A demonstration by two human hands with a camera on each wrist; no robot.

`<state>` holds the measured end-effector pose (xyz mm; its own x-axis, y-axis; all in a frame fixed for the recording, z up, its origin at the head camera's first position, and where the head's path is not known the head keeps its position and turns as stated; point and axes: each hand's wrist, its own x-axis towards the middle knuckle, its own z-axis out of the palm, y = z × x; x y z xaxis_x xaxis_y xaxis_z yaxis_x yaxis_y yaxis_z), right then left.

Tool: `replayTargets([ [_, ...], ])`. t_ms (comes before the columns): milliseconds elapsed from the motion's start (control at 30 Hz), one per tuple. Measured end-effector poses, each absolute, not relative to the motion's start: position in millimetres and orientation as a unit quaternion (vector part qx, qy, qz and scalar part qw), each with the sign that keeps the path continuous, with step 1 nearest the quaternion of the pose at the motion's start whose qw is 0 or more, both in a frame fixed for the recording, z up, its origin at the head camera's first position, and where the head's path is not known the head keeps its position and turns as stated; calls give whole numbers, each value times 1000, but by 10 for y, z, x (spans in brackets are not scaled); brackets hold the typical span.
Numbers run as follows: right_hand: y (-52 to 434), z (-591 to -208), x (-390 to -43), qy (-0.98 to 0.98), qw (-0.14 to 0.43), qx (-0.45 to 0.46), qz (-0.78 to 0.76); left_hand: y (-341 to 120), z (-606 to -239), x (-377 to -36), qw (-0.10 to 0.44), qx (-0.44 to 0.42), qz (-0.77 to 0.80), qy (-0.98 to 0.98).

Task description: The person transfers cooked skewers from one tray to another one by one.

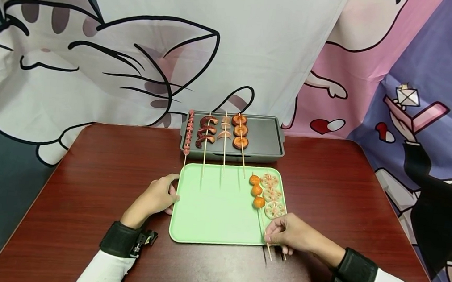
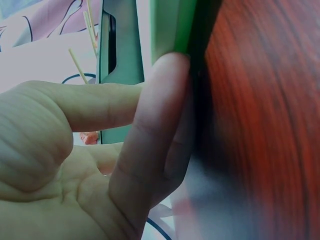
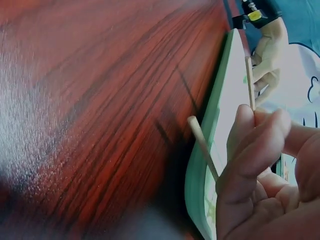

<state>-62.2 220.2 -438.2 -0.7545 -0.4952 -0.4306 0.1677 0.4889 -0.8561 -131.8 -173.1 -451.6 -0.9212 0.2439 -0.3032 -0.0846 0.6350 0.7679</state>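
A light green tray [image 1: 219, 216] lies on the table. At its left edge my left hand [image 1: 159, 194] pinches the rim between thumb and fingers; a fingertip [image 2: 167, 75] meets the tray's side in the left wrist view. Over the tray's front right corner, my right hand [image 1: 290, 232] pinches the stick of a skewer of orange balls [image 1: 258, 202]. Right of these balls lies a skewer of lotus root slices [image 1: 272, 195], its stick passing under my right hand. In the right wrist view one stick [image 3: 251, 85] sits between thumb and finger, and another stick end [image 3: 200, 135] shows below the hand.
Behind the tray stands a grey grill pan [image 1: 264, 137]. On it lie a red sausage skewer [image 1: 188, 131], a skewer of dark curled pieces [image 1: 206, 130], a pale sausage skewer [image 1: 225, 127] and a skewer of browned rounds [image 1: 240, 131]. Their sticks reach over the tray. A cartoon cloth hangs behind.
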Motion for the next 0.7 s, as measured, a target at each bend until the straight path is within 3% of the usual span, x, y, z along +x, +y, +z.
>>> replayTargets([
  [367,2162,-4391,-674,852,297,-143,-406,-1712,-4507,-1319,186,47,429,883],
  [700,2103,-4382,-718,878,302,-153,-339,-1728,-4538,-1329,185,49,426,884],
])
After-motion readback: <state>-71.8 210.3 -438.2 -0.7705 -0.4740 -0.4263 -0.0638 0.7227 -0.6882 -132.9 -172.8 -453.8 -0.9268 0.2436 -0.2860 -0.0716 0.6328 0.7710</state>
